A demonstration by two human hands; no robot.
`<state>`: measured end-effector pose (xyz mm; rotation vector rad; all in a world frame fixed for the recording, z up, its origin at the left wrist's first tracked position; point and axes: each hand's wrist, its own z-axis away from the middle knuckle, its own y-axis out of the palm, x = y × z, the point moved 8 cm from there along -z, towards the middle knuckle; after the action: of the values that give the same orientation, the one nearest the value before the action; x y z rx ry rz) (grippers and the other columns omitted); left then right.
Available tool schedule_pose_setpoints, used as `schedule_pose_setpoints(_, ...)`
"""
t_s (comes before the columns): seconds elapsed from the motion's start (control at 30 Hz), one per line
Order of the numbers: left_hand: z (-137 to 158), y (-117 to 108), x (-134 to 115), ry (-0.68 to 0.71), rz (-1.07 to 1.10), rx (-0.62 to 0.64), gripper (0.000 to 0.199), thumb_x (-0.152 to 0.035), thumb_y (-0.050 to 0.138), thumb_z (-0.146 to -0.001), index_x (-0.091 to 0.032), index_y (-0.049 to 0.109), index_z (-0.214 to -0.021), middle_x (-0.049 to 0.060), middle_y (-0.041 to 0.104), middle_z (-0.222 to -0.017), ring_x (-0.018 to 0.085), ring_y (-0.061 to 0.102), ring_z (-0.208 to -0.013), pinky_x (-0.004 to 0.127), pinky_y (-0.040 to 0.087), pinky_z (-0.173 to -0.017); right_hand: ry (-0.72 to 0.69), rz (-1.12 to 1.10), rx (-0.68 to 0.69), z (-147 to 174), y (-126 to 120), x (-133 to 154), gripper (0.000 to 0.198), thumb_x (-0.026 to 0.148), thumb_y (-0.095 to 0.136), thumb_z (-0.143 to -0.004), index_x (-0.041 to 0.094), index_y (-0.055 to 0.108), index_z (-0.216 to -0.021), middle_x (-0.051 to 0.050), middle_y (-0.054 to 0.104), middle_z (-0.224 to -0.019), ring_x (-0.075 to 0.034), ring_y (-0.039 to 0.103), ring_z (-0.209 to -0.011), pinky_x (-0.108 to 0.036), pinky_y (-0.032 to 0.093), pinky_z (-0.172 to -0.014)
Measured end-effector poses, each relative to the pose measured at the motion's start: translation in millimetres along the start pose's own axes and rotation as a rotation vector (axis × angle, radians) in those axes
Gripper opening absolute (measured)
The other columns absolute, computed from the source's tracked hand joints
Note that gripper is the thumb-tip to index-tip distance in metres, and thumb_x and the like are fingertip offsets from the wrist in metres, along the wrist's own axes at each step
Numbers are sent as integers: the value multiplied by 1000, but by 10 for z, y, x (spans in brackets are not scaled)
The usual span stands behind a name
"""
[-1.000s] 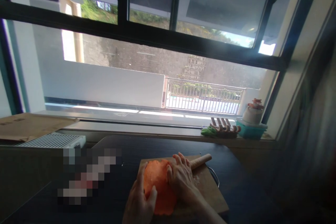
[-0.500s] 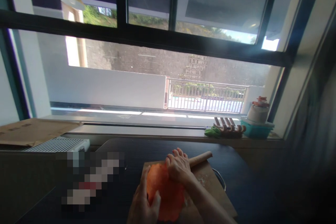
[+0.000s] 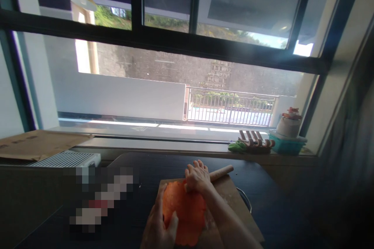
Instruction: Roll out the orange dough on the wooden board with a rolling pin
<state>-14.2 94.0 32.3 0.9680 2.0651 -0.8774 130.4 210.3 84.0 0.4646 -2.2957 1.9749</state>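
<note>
A flat, uneven sheet of orange dough (image 3: 187, 218) lies on a wooden board (image 3: 230, 198). My right hand (image 3: 197, 177) presses down on a wooden rolling pin (image 3: 223, 172) at the far edge of the dough. The fingers reach forward over the pin, and its right end sticks out beyond the hand. My left hand (image 3: 162, 218) rests along the dough's left edge, thumb on top and apart from the fingers. Whether its fingertips go under the edge cannot be made out.
A dark table (image 3: 140, 163) carries the board, whose metal handle (image 3: 245, 200) shows on the right. A blurred-out patch (image 3: 101, 204) covers something at left. On the sill stand a brown rack (image 3: 257, 144), a green item (image 3: 237, 147) and a teal box (image 3: 288, 144). Cardboard (image 3: 41, 144) lies far left.
My right hand and the rolling pin have shifted slightly away from me, toward the window. My left hand stays at the dough's left edge.
</note>
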Motion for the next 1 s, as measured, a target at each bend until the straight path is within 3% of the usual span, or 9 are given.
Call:
schedule_pose_setpoints(0.13, -29, 3, 80, -24, 20, 81, 63, -25, 49, -82, -18, 37, -143, 12, 46, -148, 28, 41, -138, 44, 33, -114, 0, -9, -12, -51, -2, 39, 39, 39, 37, -95, 21, 65, -115, -13, 53, -135, -29, 36, -135, -47, 33, -104)
schedule_pose_setpoints(0.33, -40, 13, 62, -72, 49, 76, 63, -29, 48, -83, -18, 35, -144, 12, 44, -149, 28, 39, -138, 46, 31, -115, -81, -15, -188, 757, 87, -258, 44, 36, 32, -98, 22, 54, -134, -8, 44, -146, -26, 29, -140, -44, 21, -114)
schedule_pose_setpoints(0.43, -33, 11, 6, -86, 99, 65, 66, -36, 49, -85, -16, 32, -145, 15, 46, -147, 28, 44, -135, 44, 37, -112, -104, -12, -242, 942, 109, -356, 47, 39, 33, -99, 20, 49, -139, -8, 46, -145, -25, 29, -140, -43, 19, -116)
schedule_pose_setpoints(0.5, -27, -7, -33, -61, 75, 70, 69, -40, 50, -86, -15, 29, -146, 17, 44, -148, 29, 45, -135, 46, 40, -110, -102, -13, -215, 802, 105, -323, 47, 40, 33, -99, 17, 53, -135, -10, 45, -145, -27, 27, -141, -45, 20, -115)
schedule_pose_setpoints(0.63, -18, -37, -126, 77, -90, 137, 68, -40, 52, -86, -18, 29, -147, 14, 44, -149, 31, 43, -135, 49, 40, -109, -36, -47, -127, 129, 5, -137, 41, 39, 34, -99, 18, 63, -118, -13, 46, -143, -31, 29, -139, -48, 29, -108)
schedule_pose_setpoints(0.77, -5, -52, -136, 127, -185, 169, 66, -36, 57, -83, -25, 37, -144, 9, 59, -137, 32, 54, -126, 48, 47, -103, -27, -172, -101, -334, -120, -21, 35, 30, 35, -99, 16, 66, -107, -13, 59, -125, -22, 52, -118, -31, 40, -93)
schedule_pose_setpoints(0.87, 23, -65, -113, 82, -131, 116, 66, -34, 56, -83, -26, 36, -145, 7, 56, -140, 30, 52, -129, 45, 46, -106, -99, -201, -79, -262, -83, -41, 37, 29, 33, -100, 17, 68, -96, -8, 68, -101, -16, 61, -95, -24, 41, -84)
schedule_pose_setpoints(1.0, 46, -29, -64, -34, -21, 118, 65, -31, 51, -85, -26, 31, -147, 7, 43, -150, 28, 42, -136, 44, 37, -112, -277, -58, -109, 80, -31, -58, 35, 31, 37, -99, 18, 66, -84, -6, 70, -89, -17, 61, -90, -26, 38, -84)
